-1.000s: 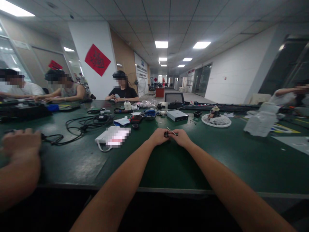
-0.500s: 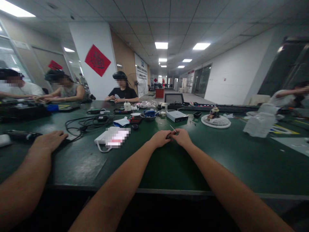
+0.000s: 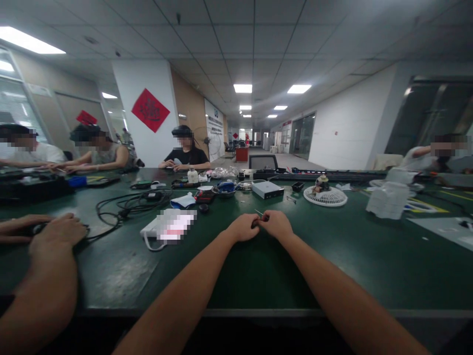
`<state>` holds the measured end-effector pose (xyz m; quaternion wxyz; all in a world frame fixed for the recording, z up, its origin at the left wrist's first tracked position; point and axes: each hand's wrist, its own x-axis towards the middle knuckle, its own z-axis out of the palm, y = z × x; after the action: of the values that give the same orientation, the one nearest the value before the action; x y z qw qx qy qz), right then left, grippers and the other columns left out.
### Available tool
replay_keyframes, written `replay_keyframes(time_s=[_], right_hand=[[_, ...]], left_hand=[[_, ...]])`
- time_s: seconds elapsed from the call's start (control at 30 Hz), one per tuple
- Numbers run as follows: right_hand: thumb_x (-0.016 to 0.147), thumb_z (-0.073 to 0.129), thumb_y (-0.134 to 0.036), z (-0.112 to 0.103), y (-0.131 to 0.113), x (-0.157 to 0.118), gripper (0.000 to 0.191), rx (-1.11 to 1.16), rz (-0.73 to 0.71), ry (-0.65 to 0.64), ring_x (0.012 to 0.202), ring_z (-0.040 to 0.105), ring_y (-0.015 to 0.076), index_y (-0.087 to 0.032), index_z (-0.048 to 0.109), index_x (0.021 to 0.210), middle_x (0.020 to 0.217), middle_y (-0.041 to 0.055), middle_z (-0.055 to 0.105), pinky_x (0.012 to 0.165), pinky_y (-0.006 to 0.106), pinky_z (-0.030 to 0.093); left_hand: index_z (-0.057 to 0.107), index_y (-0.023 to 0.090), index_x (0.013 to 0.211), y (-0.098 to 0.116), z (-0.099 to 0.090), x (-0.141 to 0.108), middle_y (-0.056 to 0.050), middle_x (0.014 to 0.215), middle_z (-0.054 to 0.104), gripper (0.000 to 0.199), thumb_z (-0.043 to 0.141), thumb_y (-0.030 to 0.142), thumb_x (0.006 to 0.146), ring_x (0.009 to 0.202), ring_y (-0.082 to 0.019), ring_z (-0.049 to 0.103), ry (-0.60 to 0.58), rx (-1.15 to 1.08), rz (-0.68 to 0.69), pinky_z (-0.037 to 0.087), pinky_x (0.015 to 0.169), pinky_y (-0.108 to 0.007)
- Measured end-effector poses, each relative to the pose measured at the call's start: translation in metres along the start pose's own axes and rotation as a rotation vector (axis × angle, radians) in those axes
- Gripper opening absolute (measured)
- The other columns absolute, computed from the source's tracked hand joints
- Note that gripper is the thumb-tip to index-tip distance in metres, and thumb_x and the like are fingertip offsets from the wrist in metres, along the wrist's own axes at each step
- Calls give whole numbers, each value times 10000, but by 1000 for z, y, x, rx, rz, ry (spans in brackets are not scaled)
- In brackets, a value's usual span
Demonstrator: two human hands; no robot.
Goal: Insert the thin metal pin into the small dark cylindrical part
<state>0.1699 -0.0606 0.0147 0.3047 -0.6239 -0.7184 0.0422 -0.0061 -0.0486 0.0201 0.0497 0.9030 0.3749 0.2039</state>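
Observation:
Close together above the green table (image 3: pixel 258 276), both my hands have bent fingers. My right hand (image 3: pixel 276 225) pinches a thin, pale metal rod (image 3: pixel 258 212), which sticks out up and to the left from its fingertips. Fingers are also closed on my left hand (image 3: pixel 243 227), at a small dark gap between the two hands. What sits in that gap is too small and too covered to name. Beyond my hands lie a silver-grey box with a black front (image 3: pixel 267 189) and small thin dark pieces (image 3: pixel 291 199).
To the right are a white fan grille (image 3: pixel 327 197) with a motor on it and clear plastic packaging (image 3: pixel 388 199). Leftward lie a white box (image 3: pixel 153 226), a round black cap (image 3: pixel 203 209) and black cables (image 3: pixel 118 212). A co-worker's hand (image 3: pixel 61 230) rests at far left.
The view has tilted up, so everything sits lower. My hands stay together, with the rod lying flatter and less of it showing. At left, a co-worker's second hand has come into view.

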Motion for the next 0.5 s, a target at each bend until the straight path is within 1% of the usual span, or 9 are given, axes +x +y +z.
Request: replay_keyframes(time_s=[0.13, 0.27, 0.37, 0.43, 0.5], right_hand=[[825, 675, -513, 2, 1, -3, 323, 19, -17, -42, 728, 643, 188, -213, 706, 708, 741, 58, 714, 610, 260, 363], [871, 628, -484, 5, 2, -3, 326, 58, -34, -55, 715, 645, 181, -206, 706, 721, 752, 51, 721, 595, 255, 362], [878, 627, -450, 5, 3, -1, 302, 96, -44, -63, 726, 656, 178, -195, 717, 743, 745, 45, 725, 605, 247, 382], [906, 592, -436, 4, 3, 1, 310, 130, -60, -68, 749, 667, 169, -192, 724, 769, 767, 39, 734, 628, 235, 406], [940, 534, -349, 5, 3, 3, 270, 159, -69, -66, 762, 673, 150, -190, 735, 855, 813, 29, 747, 659, 221, 429]], left_hand=[[677, 192, 1001, 1, -3, -1, -49, 947, 722, 253, 513, 177, 809, 845, -199, 656, -7, -24, -1, 481, 754, -281], [665, 189, 958, 3, -5, -1, -56, 918, 719, 207, 495, 192, 841, 825, -204, 655, -4, -23, -34, 477, 732, -286], [654, 197, 941, 4, -6, -2, -54, 916, 723, 186, 485, 196, 863, 824, -202, 661, -1, -16, -58, 479, 735, -285], [655, 200, 950, 4, -5, -2, -61, 951, 729, 194, 474, 191, 879, 877, -206, 669, 12, -6, -82, 481, 790, -291], [658, 200, 957, 2, -5, -2, -63, 962, 732, 214, 458, 174, 887, 914, -206, 674, 30, 9, -119, 477, 826, -292]])
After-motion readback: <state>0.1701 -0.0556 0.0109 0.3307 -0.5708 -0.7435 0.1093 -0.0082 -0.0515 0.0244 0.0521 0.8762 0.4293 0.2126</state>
